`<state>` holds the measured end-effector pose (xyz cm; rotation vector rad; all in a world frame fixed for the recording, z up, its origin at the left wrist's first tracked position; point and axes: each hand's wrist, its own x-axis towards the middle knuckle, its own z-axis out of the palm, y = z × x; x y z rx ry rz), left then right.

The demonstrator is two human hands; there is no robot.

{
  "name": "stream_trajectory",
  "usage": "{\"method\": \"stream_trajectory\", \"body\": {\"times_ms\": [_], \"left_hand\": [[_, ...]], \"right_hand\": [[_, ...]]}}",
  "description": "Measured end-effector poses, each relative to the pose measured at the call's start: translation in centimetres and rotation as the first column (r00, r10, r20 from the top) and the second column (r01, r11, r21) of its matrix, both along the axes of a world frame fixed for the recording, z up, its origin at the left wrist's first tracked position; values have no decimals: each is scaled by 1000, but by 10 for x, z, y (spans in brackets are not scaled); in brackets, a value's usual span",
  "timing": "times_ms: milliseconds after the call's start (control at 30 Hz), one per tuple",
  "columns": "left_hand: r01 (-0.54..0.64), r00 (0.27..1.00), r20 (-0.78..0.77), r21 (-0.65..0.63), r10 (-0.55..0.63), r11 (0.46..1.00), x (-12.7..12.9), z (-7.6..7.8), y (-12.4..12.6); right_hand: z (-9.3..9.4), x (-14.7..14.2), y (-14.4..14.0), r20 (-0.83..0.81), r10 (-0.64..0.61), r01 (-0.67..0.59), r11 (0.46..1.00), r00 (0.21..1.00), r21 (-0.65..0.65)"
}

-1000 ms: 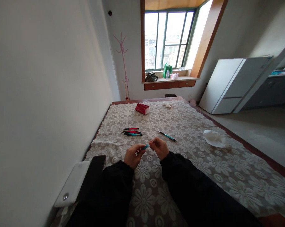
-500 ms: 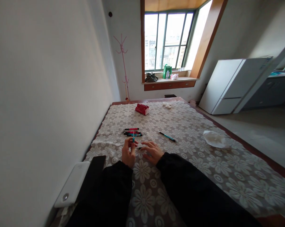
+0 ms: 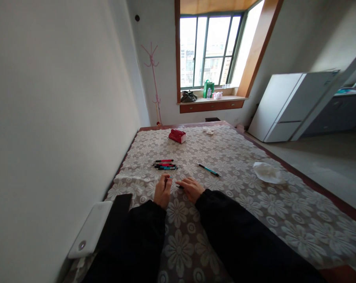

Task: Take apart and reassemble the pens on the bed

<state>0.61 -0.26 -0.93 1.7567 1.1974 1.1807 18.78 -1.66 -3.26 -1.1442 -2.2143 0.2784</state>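
The left hand (image 3: 163, 191) rested on the flower-patterned lace cover (image 3: 254, 204) of the bed, its fingers curled in around a small teal pen part (image 3: 169, 177), of which only a sliver showed above the fingertips. The grip was narrow, thumb side turned toward the other hand. The right hand (image 3: 191, 189) lay just beside it, palm down and fingers loosely spread, flat against the cover; a short dark piece (image 3: 180, 186) showed at its fingertips, though whether the fingers pinched it or merely touched it could not be told. Both arms wore black sleeves.

Just beyond the left hand lay a bundle of pens (image 3: 165, 164), red, black and teal, side by side. A single teal pen (image 3: 209, 169) lay apart from them, up and to the right of the right hand. Farther up the bed sat a red pouch (image 3: 178, 135), and a crumpled white tissue (image 3: 266, 173) lay near the right edge. At the lower left, by the wall, a white device (image 3: 91, 230) lay with a black phone (image 3: 118, 214) resting against it.
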Motion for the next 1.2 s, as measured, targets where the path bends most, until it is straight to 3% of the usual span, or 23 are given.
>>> {"method": "stream_trajectory", "body": {"times_ms": [133, 233, 300, 467, 600, 767, 967, 1200], "left_hand": [[61, 996, -74, 30, -58, 998, 2, 0, -2], [78, 995, -71, 37, -75, 996, 1, 2, -3], [26, 998, -58, 60, -23, 998, -1, 4, -2], [-158, 950, -249, 132, 187, 979, -8, 6, 4], [-136, 876, -446, 141, 186, 981, -10, 0, 9], [-136, 821, -544, 109, 174, 985, -11, -8, 12], [-131, 844, -513, 85, 156, 988, -12, -6, 11], [49, 958, -284, 54, -31, 997, -2, 0, 1]], "right_hand": [[0, 4, 4, -185, -126, 117, 991, 975, -62], [3, 9, 9, -410, -274, 232, 961, 870, -151], [7, 9, 8, -481, -275, 237, 961, 833, -140], [14, 0, -3, -347, -127, 119, 992, 929, -44], [12, -4, -7, -290, -121, 109, 992, 949, -56], [8, -2, -3, -307, -177, 149, 982, 935, -113], [11, -3, -3, -269, -241, 203, 966, 932, -162], [5, -2, -1, -335, -308, 234, 941, 890, -245]]}}
